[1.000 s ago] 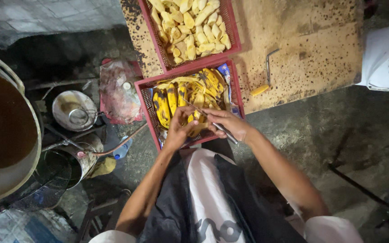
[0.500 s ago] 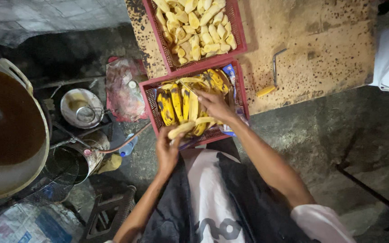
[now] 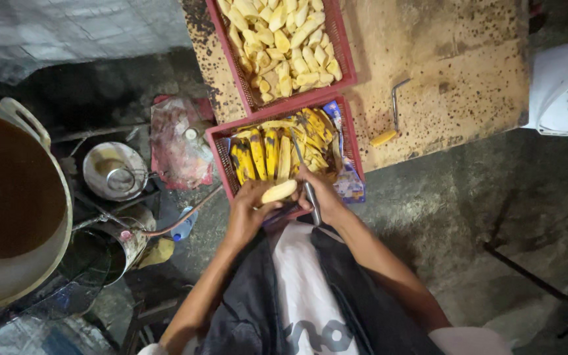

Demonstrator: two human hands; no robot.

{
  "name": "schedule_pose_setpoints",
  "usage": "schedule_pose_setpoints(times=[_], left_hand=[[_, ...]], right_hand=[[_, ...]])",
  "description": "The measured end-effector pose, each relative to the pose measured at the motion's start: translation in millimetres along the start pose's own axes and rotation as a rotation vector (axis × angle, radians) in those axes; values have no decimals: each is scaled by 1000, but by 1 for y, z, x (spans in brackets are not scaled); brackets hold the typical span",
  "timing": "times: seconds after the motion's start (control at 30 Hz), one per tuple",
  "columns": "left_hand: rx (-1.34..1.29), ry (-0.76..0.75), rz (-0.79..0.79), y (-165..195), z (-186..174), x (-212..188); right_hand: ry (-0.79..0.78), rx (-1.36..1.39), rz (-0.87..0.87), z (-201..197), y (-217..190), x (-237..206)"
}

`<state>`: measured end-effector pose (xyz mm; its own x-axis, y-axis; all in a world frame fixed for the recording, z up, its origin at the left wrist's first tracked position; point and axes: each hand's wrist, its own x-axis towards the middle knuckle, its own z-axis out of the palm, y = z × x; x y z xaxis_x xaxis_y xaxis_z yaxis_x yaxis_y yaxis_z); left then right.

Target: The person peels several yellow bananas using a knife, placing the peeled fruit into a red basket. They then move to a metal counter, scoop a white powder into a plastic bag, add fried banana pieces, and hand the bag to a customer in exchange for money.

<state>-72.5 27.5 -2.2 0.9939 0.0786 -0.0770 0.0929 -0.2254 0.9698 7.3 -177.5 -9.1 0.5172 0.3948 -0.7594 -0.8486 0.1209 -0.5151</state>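
Peeled banana (image 3: 279,191), pale yellow, sits gripped in the fingers of the left hand (image 3: 248,210), right at the near edge of the red crate of unpeeled bananas (image 3: 220,152). Right hand (image 3: 323,197) is closed around a knife (image 3: 311,195), just beside the fruit. Behind that crate there's a second red crate (image 3: 340,49) heaped with peeled ones, resting on a stained board (image 3: 468,79) with a yellow-handled tool (image 3: 389,125). Off to the left, a huge pot of dark oil (image 3: 8,204) and a small metal bowl (image 3: 114,169).
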Motion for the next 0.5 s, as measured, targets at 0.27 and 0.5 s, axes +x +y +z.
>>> schedule_pose_setpoints(times=[0.27,0.5], left_hand=[[-631,-97,-447,23,1,62],[-904,-133,-482,23,17,120]], right_hand=[[47,3,-264,25,-29,-33],[141,-247,-409,29,-26,-41]])
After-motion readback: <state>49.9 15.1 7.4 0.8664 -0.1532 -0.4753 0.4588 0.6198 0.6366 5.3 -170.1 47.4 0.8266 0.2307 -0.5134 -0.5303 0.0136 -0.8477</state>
